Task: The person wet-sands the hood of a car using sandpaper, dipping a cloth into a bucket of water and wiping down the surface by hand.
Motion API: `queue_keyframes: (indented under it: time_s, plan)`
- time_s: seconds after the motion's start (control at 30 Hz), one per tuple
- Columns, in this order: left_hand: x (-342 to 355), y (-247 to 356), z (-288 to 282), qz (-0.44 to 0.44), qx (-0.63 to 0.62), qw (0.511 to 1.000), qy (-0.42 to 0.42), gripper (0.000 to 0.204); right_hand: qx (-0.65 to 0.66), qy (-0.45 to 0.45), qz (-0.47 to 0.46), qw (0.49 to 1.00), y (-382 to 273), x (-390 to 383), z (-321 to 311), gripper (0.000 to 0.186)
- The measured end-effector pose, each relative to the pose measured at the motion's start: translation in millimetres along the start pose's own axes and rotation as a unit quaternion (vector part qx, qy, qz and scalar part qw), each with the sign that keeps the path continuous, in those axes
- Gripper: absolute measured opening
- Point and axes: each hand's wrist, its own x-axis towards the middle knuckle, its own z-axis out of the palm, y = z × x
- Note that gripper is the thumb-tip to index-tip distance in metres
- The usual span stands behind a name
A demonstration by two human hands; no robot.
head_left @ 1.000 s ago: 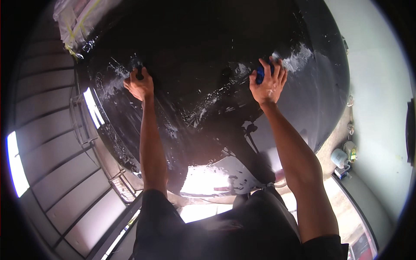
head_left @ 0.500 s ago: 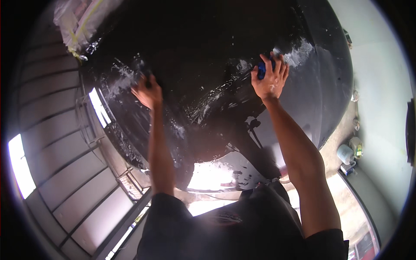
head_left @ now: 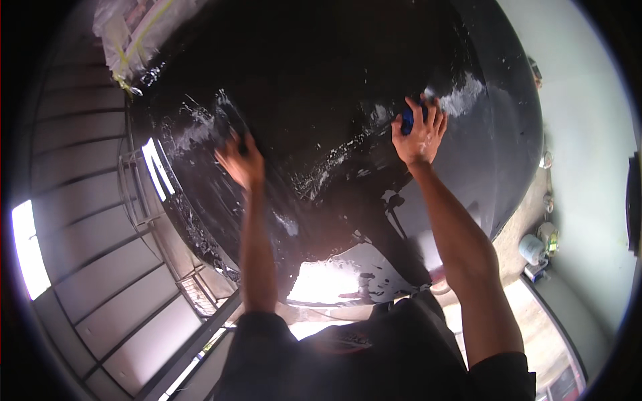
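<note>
Pressing evenly should suit this black car panel (head_left: 314, 87): the right hand (head_left: 420, 140), grip spread, holds a blue pad (head_left: 407, 122) toward the panel's right edge; the left hand's (head_left: 242, 164) grip I cannot tell.

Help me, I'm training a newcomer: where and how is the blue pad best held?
Probably take the blue pad by its back and left edge, from above: it seems to lie on the dark panel, with that edge showing. The right grip hides much of its shape.
</note>
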Motion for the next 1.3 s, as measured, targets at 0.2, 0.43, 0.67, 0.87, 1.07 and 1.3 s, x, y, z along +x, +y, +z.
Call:
queue_keyframes:
  time_s: [0.2,0.43,0.67,0.87,1.07,1.3]
  plan:
    - [-120,34,-93,-0.136,-0.145,0.968,-0.15,0.044,0.007,0.004,-0.003,1.0,-1,1,0,0.051]
    - [28,-21,30,-0.18,-0.063,0.975,-0.115,0.038,-0.006,-0.001,-0.011,1.0,1,-1,1,0.05]
    - [-105,53,-126,-0.145,-0.125,0.972,-0.138,0.042,-0.01,0.01,-0.022,1.0,1,2,3,0.051]
    - [17,-21,29,-0.112,-0.066,0.991,-0.033,0.034,-0.015,0.016,-0.037,0.999,2,2,4,0.049]
    - [-70,36,-103,-0.177,-0.112,0.962,-0.178,0.043,-0.017,0.015,-0.036,0.999,1,-2,2,0.051]
    - [2,2,-10,-0.162,-0.044,0.983,-0.079,0.038,-0.037,0.033,-0.052,0.997,2,-1,4,0.049]
